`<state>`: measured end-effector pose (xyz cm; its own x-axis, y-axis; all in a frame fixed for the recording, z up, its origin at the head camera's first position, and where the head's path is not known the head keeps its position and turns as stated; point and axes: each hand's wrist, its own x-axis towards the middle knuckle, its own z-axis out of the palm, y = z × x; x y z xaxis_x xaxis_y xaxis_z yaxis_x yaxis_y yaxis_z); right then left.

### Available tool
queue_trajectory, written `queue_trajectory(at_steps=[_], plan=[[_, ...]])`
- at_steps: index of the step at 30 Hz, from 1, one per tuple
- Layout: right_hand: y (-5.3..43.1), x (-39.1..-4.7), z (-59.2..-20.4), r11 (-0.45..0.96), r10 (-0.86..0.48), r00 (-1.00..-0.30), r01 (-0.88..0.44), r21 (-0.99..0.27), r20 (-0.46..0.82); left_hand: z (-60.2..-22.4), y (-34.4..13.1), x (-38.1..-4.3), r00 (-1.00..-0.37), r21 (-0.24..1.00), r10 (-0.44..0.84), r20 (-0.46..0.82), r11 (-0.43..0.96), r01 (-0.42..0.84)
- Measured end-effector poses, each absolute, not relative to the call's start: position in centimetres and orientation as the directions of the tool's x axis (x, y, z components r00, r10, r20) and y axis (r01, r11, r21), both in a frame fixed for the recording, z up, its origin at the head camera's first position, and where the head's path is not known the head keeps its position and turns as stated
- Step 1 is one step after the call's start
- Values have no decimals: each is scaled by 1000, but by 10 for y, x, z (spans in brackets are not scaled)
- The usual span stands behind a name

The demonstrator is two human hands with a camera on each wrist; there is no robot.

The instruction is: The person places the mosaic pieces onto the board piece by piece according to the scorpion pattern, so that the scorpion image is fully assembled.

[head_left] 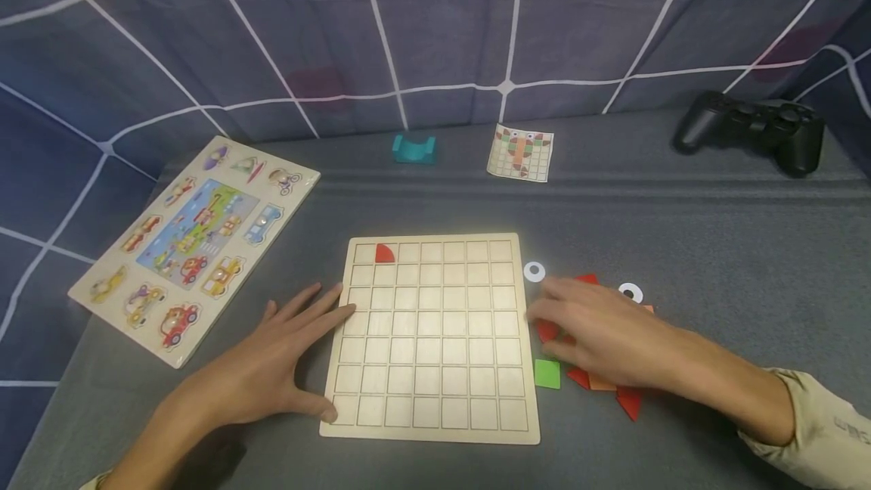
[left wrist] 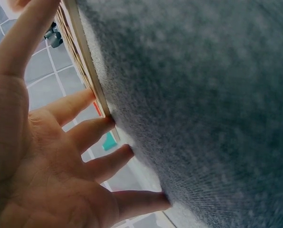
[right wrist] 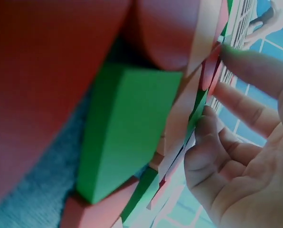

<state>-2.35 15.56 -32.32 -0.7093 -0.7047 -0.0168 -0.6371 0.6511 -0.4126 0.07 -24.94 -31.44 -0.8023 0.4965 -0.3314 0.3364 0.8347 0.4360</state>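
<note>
A pale wooden grid board [head_left: 429, 346] lies flat, with one red quarter-circle piece [head_left: 384, 253] in its top row. My left hand [head_left: 265, 369] rests at the board's left side, fingers spread, thumb and fingertips along its edge. Just right of the board, my right hand [head_left: 602, 335] reaches over a loose pile of pieces, hiding part of it. Thumb and fingertips stand apart around a red piece [head_left: 547, 330]. A green square [head_left: 547, 373] and a red piece [head_left: 629, 402] show beside the hand. A green block [right wrist: 136, 118] looms close in the right wrist view.
Two white rings [head_left: 534, 271] lie beyond the right hand. Behind the board are a small pattern card [head_left: 520, 153] and a teal holder [head_left: 413, 150]. A wooden picture puzzle [head_left: 197, 240] lies left, a black game controller [head_left: 751, 131] back right. Tiled-pattern cloth hangs behind.
</note>
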Motion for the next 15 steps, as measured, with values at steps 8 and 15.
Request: queue_trajectory(at_steps=[8, 15], plan=[[154, -25, -321, 677, -665, -746, -582, -451, -35, -315, -249, 1, -803, 428, 495, -331, 837, 340], [149, -29, -319, 612, -689, -723, -615, -497, 46, -315, -250, 0, -800, 429, 504, -325, 833, 350]])
